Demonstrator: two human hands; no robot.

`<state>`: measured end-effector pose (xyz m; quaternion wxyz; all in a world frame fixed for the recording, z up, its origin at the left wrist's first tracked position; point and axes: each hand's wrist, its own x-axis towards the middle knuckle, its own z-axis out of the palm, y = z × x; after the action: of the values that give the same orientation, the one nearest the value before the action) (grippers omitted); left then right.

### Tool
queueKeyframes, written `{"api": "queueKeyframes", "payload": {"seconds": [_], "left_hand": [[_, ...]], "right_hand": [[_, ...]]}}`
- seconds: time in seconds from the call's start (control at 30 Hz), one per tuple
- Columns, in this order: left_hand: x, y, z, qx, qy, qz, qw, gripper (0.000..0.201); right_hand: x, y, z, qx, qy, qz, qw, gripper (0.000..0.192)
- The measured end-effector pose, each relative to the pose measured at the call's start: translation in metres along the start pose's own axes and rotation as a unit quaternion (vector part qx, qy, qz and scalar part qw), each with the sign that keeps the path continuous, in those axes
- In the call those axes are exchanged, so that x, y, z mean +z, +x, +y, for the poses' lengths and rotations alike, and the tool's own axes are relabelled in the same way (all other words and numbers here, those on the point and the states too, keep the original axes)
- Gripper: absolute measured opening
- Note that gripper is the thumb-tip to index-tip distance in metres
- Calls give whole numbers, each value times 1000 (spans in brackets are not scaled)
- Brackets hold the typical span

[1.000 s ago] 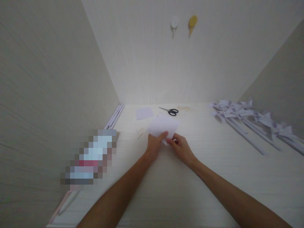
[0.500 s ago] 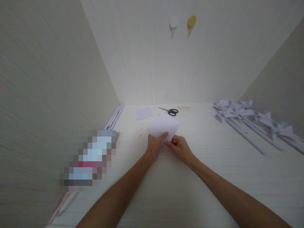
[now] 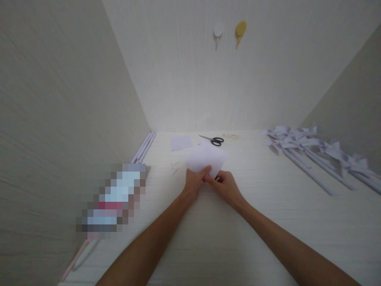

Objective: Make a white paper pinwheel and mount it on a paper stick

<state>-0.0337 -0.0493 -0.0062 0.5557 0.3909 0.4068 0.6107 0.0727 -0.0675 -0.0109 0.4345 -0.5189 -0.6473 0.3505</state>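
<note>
Over the middle of the table, my left hand [image 3: 194, 183] grips a square white sheet of paper [image 3: 203, 155] by its near side, thumb on top. At the sheet's near corner, the fingers of my right hand [image 3: 226, 186] are closed in a pinch, close to my left thumb. A short dark line shows on the paper between the two thumbs; I cannot make out whether it is a slit or a fold. Just beyond the paper lie scissors [image 3: 216, 141] with black handles, their blades toward the left.
A flat paper square [image 3: 181, 143] lies behind, left. White rolled sticks [image 3: 145, 147] and a pixelated object [image 3: 122, 194] are along the left wall. Paper pinwheels [image 3: 297, 139] on sticks lie right. Thin scraps [image 3: 175, 167] lie nearby. Two hooks, white [image 3: 218, 29] and yellow [image 3: 241, 29], hang on the back wall.
My right fingertips have shifted slightly left at the near corner, and the paper has tilted a little. The hold of both hands stays the same.
</note>
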Motion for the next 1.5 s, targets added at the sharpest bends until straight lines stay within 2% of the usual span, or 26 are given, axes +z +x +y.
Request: {"api": "queueKeyframes", "payload": {"seconds": [0.13,0.3,0.47,0.7,0.87,1.0,1.2,1.37,1.5], "left_hand": [[0,0,-1,-15,0,-8,1000,32],[0,0,-2,-5,-9,-6,1000,30],[-2,4,-3,-51,-6,28,998,23],[-2,7,3,-56,-82,70,993,21],[-3,7,4,-60,-131,73,987,20],[-4,7,4,-60,-131,69,987,22],[-4,6,1,-62,-63,39,995,20],[-2,-1,1,-41,13,-47,998,26],[0,-6,2,-53,46,-97,993,33]], "right_hand": [[1,1,4,-14,19,-23,999,26],[1,1,9,-17,27,-22,999,28],[0,1,8,-2,24,-6,1000,30],[-2,1,4,8,58,14,998,26],[-3,1,1,27,71,39,996,23],[-4,1,0,70,121,61,988,22],[-5,5,5,88,235,146,957,25],[-7,9,4,107,359,183,909,24],[-8,10,2,121,400,191,888,23]]}}
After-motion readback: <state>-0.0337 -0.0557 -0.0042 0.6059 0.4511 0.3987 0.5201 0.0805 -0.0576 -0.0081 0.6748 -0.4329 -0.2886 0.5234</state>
